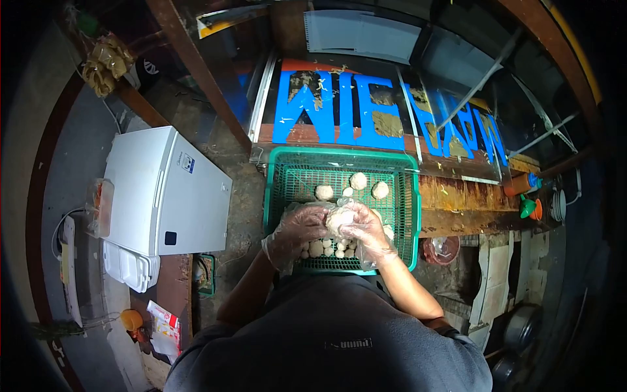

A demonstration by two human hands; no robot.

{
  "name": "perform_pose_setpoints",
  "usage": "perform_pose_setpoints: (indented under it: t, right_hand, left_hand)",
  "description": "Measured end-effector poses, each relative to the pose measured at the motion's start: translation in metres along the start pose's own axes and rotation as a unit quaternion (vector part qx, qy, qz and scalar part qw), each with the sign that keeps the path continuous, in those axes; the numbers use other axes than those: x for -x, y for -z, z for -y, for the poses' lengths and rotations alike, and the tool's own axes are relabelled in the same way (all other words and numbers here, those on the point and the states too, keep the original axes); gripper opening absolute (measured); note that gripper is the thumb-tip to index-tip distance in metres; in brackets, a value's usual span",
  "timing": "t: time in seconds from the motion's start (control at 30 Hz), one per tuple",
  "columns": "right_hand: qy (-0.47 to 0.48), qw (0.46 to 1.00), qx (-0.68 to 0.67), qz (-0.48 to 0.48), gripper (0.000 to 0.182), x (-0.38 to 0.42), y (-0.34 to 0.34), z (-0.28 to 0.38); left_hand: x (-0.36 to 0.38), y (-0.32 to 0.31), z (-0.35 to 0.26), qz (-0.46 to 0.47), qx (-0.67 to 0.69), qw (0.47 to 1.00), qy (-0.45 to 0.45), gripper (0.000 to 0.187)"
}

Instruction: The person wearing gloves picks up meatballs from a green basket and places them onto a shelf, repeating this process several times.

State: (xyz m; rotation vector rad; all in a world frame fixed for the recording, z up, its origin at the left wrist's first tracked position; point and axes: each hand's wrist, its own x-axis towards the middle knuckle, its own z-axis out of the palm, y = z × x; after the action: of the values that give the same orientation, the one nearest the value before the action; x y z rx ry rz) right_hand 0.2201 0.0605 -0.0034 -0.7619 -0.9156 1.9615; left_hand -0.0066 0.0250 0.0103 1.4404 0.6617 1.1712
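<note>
A pale, rough ball (339, 221) is held between my two hands above a green plastic basket (277, 189). My left hand (302, 225), in a clear plastic glove, has its fingers curled against the ball's left side. On the right, my right hand (367, 228), gloved the same way, closes round the ball. Larger pale balls lie on the basket's mesh beyond my hands, among them one at the back (358, 181), one at the left (324, 192) and one at the right (380, 190). Several smaller balls (328, 251) lie near the basket's front edge, partly hidden by my hands.
To the left stands a white chest freezer (163, 196), with white foam boxes (130, 266) beside it. Glass with blue lettering (326, 108) rises behind the basket. A reddish bowl (441, 249) and a wooden ledge (467, 209) are at the right.
</note>
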Motion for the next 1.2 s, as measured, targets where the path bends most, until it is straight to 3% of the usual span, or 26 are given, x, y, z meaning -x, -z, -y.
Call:
perform_pose_setpoints:
  t: [0.13,0.23,0.37,0.57,0.63,0.67,0.73,0.8,0.83,0.93,1.17,1.2]
  right_hand:
    - [-0.006,1.0,-0.018,-0.014,0.05,0.013,-0.005,0.002]
    - [-0.021,0.999,0.007,-0.029,0.05,0.02,-0.004,0.002]
    - [-0.02,0.999,0.023,-0.032,0.049,0.024,-0.004,-0.004]
    - [-0.054,0.997,0.021,-0.059,0.047,0.028,-0.009,-0.006]
    - [-0.068,0.995,0.017,-0.065,0.048,0.027,-0.012,-0.004]
    - [-0.065,0.996,0.019,-0.049,0.049,0.028,-0.013,-0.004]
    - [-0.064,0.997,0.019,-0.033,0.051,0.029,-0.014,-0.002]
    - [-0.114,0.99,-0.021,0.075,0.064,0.031,-0.011,0.012]
    - [-0.115,0.99,-0.021,0.075,0.064,0.032,-0.011,0.018]
    - [-0.114,0.973,0.021,0.199,0.078,0.033,-0.018,0.033]
    - [-0.046,0.986,0.089,0.132,0.076,0.051,-0.016,0.023]
    - [-0.045,0.986,0.089,0.131,0.076,0.049,-0.014,0.022]
  left_hand:
    - [0.0,-0.007,0.012,-0.043,0.14,0.97,0.193,0.05]
    - [-0.003,-0.012,0.001,-0.025,0.132,0.965,0.225,0.061]
    - [-0.011,-0.022,-0.016,-0.004,0.21,0.957,0.199,0.061]
    - [0.003,-0.01,0.015,0.037,0.112,0.976,0.185,0.063]
    - [0.002,-0.003,0.015,0.082,-0.082,0.989,0.086,0.062]
    - [0.004,-0.003,0.015,0.081,-0.082,0.99,0.087,0.062]
    - [0.002,-0.011,-0.003,0.031,0.084,0.968,0.235,0.065]
    - [0.006,-0.011,-0.002,0.026,0.143,0.958,0.246,0.067]
    - [0.007,-0.012,-0.002,0.02,0.202,0.945,0.255,0.068]
    - [0.003,-0.021,-0.022,-0.004,0.234,0.943,0.237,0.064]
    - [-0.008,-0.023,-0.042,0.007,0.236,0.943,0.234,0.07]
    - [-0.01,-0.025,-0.048,0.03,0.111,0.981,0.154,0.067]
